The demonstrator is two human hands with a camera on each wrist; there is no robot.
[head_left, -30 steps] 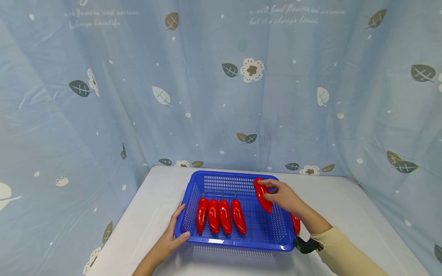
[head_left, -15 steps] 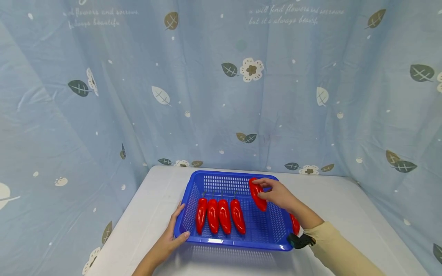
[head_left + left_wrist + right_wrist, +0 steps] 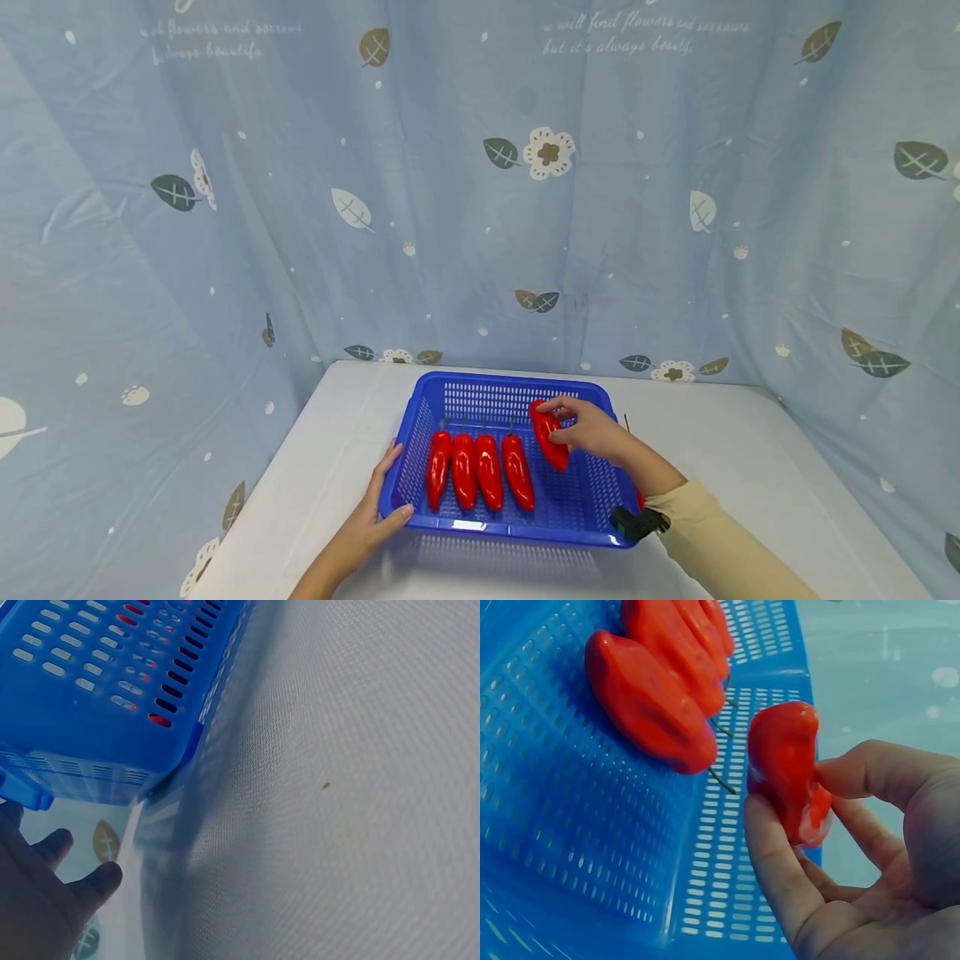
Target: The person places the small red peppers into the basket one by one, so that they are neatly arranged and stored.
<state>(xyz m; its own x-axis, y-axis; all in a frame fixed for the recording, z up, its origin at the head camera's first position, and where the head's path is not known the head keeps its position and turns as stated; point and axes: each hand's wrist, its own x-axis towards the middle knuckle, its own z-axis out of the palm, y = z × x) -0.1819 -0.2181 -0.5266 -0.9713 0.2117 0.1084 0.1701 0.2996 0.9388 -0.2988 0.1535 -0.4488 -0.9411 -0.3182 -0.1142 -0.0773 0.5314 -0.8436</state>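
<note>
Over the right part of a blue plastic basket (image 3: 517,531), my right hand (image 3: 592,429) pinches a glossy red pepper (image 3: 550,437) between thumb and fingers. In the right wrist view the held pepper (image 3: 784,761) is seen nearly end-on, with the fingertips at its sides. Several more red peppers (image 3: 488,472) lie side by side in the basket, stems toward its back wall. My left hand (image 3: 367,510) rests at the basket's front left corner, its fingers straight along the left side and the thumb on the front rim. The left wrist view shows outstretched fingers (image 3: 101,885) below the basket.
Another red pepper (image 3: 641,500) lies outside the basket at the right, mostly hidden by the right forearm. A white cloth (image 3: 720,442) covers the table. Behind and at the sides hangs a blue curtain (image 3: 450,250) with leaf and flower prints.
My right hand has moved left with the pepper, then lowered it closer to the row of peppers. My left hand has stayed at the basket corner.
</note>
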